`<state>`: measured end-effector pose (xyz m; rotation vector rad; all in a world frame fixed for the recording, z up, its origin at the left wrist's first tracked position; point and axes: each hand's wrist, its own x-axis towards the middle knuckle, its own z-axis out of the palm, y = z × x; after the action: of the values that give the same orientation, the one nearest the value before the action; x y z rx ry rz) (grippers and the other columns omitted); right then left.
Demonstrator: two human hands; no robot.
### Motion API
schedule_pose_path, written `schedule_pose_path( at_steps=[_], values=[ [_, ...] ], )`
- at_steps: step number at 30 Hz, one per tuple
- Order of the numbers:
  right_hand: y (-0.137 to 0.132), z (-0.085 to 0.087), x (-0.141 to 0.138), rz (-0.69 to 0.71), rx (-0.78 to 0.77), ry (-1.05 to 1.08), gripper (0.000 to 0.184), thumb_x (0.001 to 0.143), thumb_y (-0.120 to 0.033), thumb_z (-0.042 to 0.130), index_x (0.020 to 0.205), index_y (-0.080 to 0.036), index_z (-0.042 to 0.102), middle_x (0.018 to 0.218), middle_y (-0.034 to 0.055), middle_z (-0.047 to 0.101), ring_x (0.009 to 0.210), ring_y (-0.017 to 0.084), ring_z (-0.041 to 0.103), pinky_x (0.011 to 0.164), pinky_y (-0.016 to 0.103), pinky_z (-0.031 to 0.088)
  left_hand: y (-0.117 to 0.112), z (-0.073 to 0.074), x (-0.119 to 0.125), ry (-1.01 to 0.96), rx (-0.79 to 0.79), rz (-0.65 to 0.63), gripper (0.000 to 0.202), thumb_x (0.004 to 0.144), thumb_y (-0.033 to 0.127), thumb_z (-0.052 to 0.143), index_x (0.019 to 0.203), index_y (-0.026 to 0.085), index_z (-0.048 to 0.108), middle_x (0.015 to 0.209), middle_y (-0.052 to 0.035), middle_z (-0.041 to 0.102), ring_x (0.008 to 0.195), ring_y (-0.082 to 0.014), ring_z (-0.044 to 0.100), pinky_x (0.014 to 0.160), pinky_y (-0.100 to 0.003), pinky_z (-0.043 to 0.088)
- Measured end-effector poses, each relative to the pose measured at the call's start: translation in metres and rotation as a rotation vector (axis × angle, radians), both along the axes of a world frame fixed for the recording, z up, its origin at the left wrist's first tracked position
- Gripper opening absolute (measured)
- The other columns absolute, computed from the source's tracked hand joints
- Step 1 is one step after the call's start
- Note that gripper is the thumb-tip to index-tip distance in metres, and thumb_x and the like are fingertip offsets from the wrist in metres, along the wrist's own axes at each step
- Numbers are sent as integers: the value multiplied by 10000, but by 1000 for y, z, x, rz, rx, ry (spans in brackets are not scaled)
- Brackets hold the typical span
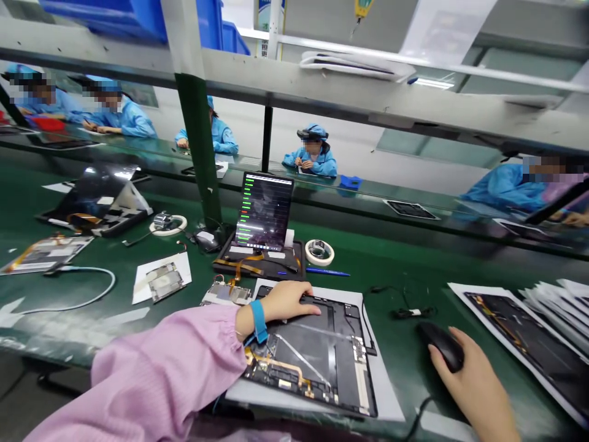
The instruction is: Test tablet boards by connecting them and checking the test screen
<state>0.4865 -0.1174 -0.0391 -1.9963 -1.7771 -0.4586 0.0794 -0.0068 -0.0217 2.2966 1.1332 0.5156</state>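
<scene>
My left hand (288, 301), in a pink sleeve with a blue wrist strap, rests palm down on the top left part of an opened tablet chassis (317, 359) that lies on a white sheet in front of me. My right hand (473, 383) grips a black computer mouse (440, 344) on the green bench to the right of the chassis. Behind the chassis a tablet screen (264, 210) stands upright, lit with green lines, on a black tray with orange flex cables.
Two tape rolls (319, 252) (168, 224), a blue pen (327, 272), a small circuit board (226, 293) and a white cable (87, 288) lie on the green bench (396, 270). More opened tablets (529, 344) on paper sit at right. People in blue coats work across the line.
</scene>
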Motion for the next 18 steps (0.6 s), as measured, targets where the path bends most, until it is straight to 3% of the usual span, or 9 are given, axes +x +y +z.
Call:
schedule_pose_path(
  at_steps=[9,12,15,18],
  values=[
    [-3,2,-6,-7,-58,26,606,812,-612,424,1251,-196,456,1224,112,586,1041,290,617,824,405,526,2,-1,1,-10,-9,31,415,764,562,692,965,203,641,967,-40,700,875,-242,637,720,-288,448],
    [-2,1,-4,5,-51,51,587,814,-594,441,1236,-188,472,1215,120,597,1023,285,631,837,414,528,3,-2,2,-47,4,26,391,750,544,704,943,209,644,952,-30,702,873,-234,638,725,-277,446],
    [-13,7,-16,11,-72,111,513,846,-493,453,1239,-164,479,1234,132,590,1074,257,613,910,399,508,-4,-13,4,-59,9,1,365,771,548,640,907,209,634,926,-31,702,857,-236,640,728,-295,462],
    [-27,15,-35,-31,-61,189,511,821,-364,498,1277,-135,469,1278,141,567,1129,248,581,972,395,474,1,-38,4,-48,-17,6,385,781,561,531,975,241,621,1037,-38,702,982,-266,631,854,-356,473]
  ],
)
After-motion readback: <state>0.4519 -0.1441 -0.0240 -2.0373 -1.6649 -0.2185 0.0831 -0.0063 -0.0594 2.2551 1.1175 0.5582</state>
